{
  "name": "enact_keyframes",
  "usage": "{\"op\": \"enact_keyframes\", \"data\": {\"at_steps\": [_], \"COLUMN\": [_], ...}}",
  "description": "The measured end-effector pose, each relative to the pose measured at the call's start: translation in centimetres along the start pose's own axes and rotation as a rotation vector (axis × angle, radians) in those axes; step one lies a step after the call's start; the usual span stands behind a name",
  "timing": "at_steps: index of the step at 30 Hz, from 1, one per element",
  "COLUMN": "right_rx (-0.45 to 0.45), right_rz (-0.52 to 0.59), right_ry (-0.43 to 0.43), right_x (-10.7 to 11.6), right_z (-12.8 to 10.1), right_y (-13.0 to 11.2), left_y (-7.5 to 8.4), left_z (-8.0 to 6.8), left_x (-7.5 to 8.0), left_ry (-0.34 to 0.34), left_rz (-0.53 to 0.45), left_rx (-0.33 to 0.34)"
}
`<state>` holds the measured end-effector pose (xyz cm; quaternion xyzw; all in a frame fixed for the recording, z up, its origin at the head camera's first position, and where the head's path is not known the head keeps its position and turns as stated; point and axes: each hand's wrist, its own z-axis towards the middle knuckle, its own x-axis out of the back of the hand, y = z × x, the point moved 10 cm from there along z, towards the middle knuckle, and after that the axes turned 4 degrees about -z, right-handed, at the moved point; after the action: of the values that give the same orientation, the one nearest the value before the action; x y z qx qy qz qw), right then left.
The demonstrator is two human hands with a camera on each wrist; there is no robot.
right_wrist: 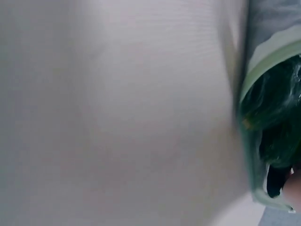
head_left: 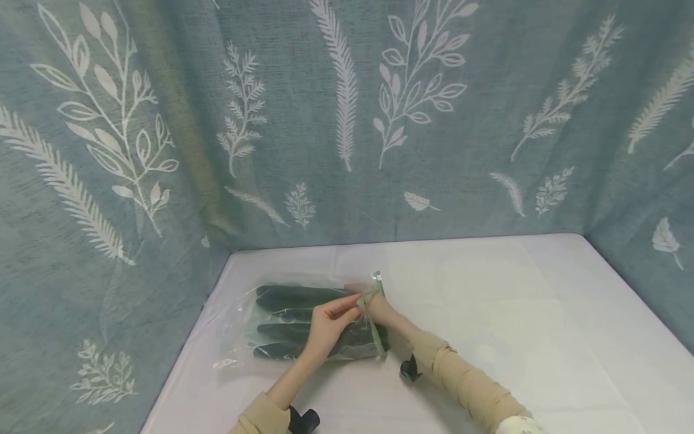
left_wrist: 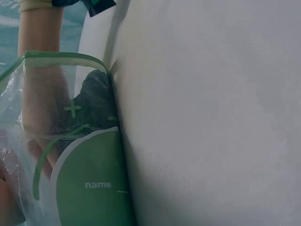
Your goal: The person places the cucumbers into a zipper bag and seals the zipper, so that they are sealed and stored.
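Clear plastic bag (head_left: 282,325) with a green zip edge lies flat on the white tabletop (head_left: 488,313), toward the table's left rear part, near the leaf-patterned blue curtain (head_left: 336,120). Inside it lie several long dark green vegetables (head_left: 293,296), side by side and pointing left; they look like cucumbers, though the plastic glare blurs them.

Left hand (head_left: 329,328) rests over the bag's right half, its fingers curled and its thumb and forefinger pinching the green strip (head_left: 374,325) at the bag's mouth. Right hand (head_left: 379,308) meets it from the other side at the same edge; it touches the strip near the small slider (head_left: 378,277), but its fingers are hidden behind the left hand and the bag, so its grip cannot be told.

In the left wrist view the bag's green rim (left_wrist: 66,56) arches over a hand seen through the plastic, above a green label (left_wrist: 91,183) printed "name". The right wrist view is blurred, showing only the green edge (right_wrist: 263,70) and dark contents against the tabletop.
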<state>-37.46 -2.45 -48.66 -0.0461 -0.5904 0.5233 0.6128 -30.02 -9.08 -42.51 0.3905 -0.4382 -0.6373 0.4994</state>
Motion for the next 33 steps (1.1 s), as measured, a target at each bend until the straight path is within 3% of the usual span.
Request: {"op": "enact_keyframes", "data": {"at_steps": [3,6,11,16,24,30,33], "right_rx": [-0.039,-0.086,-0.141,-0.185,-0.362,-0.354,-0.317], "right_rz": [0.052,0.088,0.035,-0.025,0.035,0.01,-0.097], "right_ry": [0.018,0.015,-0.041,-0.014,0.073,0.136,0.14], "right_x": [1.7,2.1,3.0,4.9,8.0,9.7,10.1], "right_z": [-1.0,-1.8,-2.7,-3.4,-4.2,-3.8,-3.3], "right_y": [-2.7,-2.4,-1.5,-0.3,3.0,4.2,4.3], "left_y": [0.1,1.0,2.5,1.6,2.1,3.7,4.9], "left_z": [0.1,0.2,0.4,0.9,0.5,-0.7,-1.9], "left_x": [-0.1,-0.5,-1.5,-2.0,-3.5,-4.5,-5.3], "left_ry": [-0.019,-0.046,-0.104,-0.179,-0.311,-0.334,-0.322], "left_rz": [0.012,0.053,0.152,0.29,0.597,0.77,0.88], "left_rx": [-0.007,-0.03,-0.018,-0.008,-0.117,-0.192,-0.254]}}
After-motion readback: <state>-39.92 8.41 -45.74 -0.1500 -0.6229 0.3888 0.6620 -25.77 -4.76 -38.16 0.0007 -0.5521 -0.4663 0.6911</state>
